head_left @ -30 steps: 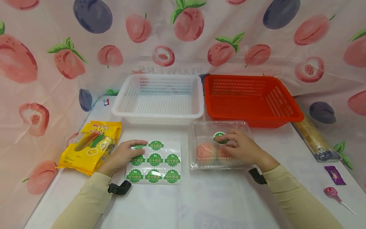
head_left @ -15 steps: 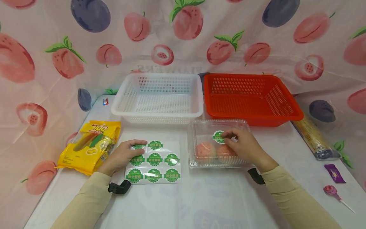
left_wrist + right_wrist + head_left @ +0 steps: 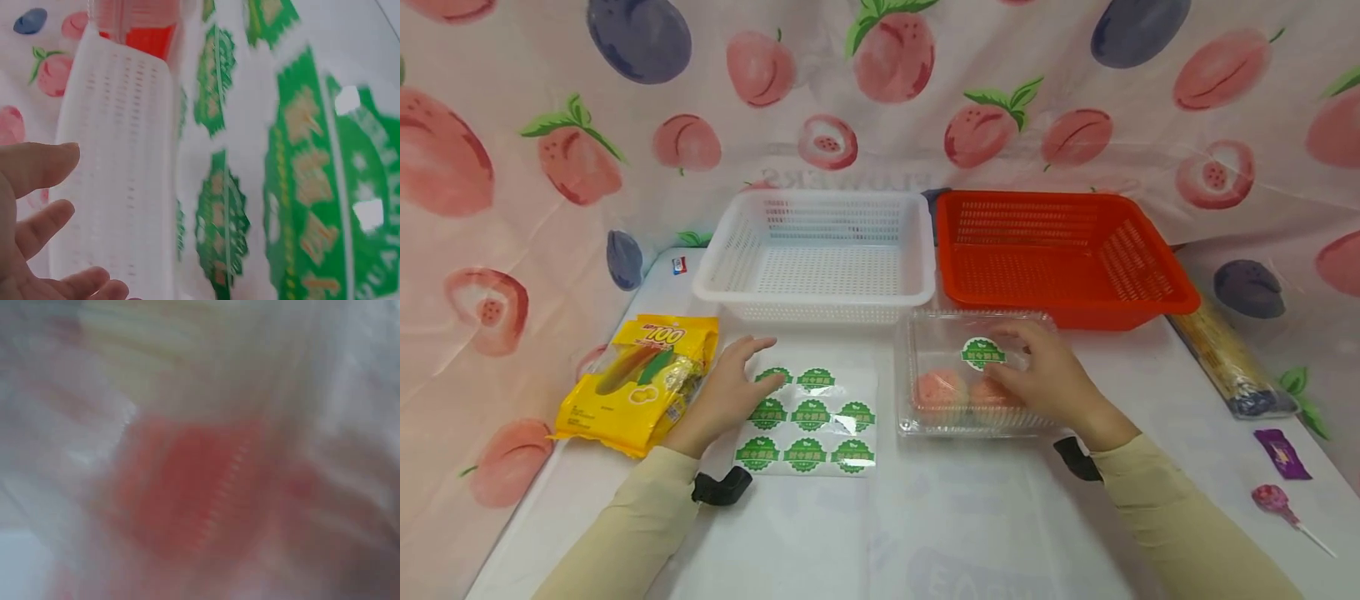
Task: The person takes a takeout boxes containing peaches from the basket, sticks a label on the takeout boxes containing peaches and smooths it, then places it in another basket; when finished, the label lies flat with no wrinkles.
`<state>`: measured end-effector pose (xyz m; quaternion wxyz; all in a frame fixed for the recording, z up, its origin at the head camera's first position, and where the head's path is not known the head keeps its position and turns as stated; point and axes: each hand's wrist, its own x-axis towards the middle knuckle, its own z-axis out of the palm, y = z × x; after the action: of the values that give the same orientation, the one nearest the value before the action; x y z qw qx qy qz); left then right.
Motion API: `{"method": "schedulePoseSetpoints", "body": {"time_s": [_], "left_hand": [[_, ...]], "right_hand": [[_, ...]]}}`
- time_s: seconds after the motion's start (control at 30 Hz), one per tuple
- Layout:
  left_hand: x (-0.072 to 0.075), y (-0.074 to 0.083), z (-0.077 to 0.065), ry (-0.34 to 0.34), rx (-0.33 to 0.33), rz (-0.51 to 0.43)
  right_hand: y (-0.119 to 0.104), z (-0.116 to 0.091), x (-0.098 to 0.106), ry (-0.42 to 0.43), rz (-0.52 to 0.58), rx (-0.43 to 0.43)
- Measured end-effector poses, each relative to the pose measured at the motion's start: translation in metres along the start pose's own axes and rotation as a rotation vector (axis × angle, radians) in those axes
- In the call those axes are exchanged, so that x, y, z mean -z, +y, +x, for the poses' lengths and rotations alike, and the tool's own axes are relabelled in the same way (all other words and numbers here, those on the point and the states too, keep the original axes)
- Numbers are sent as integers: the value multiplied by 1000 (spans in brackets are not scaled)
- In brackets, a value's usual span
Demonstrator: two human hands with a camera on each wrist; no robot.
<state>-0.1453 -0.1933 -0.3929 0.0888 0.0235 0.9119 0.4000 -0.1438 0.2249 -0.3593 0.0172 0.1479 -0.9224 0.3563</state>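
Observation:
A clear plastic clamshell box (image 3: 917, 333) holds round pinkish-orange fruits (image 3: 942, 390) and bears a round green-and-white sticker (image 3: 983, 353) on its lid. Over the lid's right part is my right hand (image 3: 1048, 375), its thumb and fingers parted beside the sticker. To the left lies a white sheet of green stickers (image 3: 842, 387), with a gap at its upper right. My left hand (image 3: 730, 392) hovers at the sheet's left edge, fingers spread and holding nothing; in the left wrist view its fingers (image 3: 47, 228) are apart. The right wrist view is badly blurred.
Behind stand a white basket (image 3: 816, 304) and a red basket (image 3: 1067, 312). A yellow candy bag (image 3: 617, 408) lies at the left. Along the right are a long clear-wrapped pack (image 3: 1225, 358), a purple wrapped candy (image 3: 1282, 454) and a lollipop (image 3: 1273, 500).
My right fingers leave the sticker, which stays on the lid, and spread apart. My left hand lifts off the sticker sheet, its fingers opening; the sheet has shifted slightly.

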Motion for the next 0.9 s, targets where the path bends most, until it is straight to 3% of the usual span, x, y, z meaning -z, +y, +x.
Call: {"method": "schedulePoseSetpoints", "body": {"time_s": [0.17, 0.3, 0.57, 0.9], "left_hand": [[-4, 24, -7, -47, -108, -78], [-13, 41, -10, -92, -130, -175], [-42, 66, -5, -167, -163, -281], [-79, 85, 3, -226, -145, -366]], "right_hand": [[-4, -9, 20, 109, -2, 26], [1, -16, 36, 142, -21, 22], [30, -32, 42, 55, -28, -11], [52, -49, 38, -100, 113, -154]]}}
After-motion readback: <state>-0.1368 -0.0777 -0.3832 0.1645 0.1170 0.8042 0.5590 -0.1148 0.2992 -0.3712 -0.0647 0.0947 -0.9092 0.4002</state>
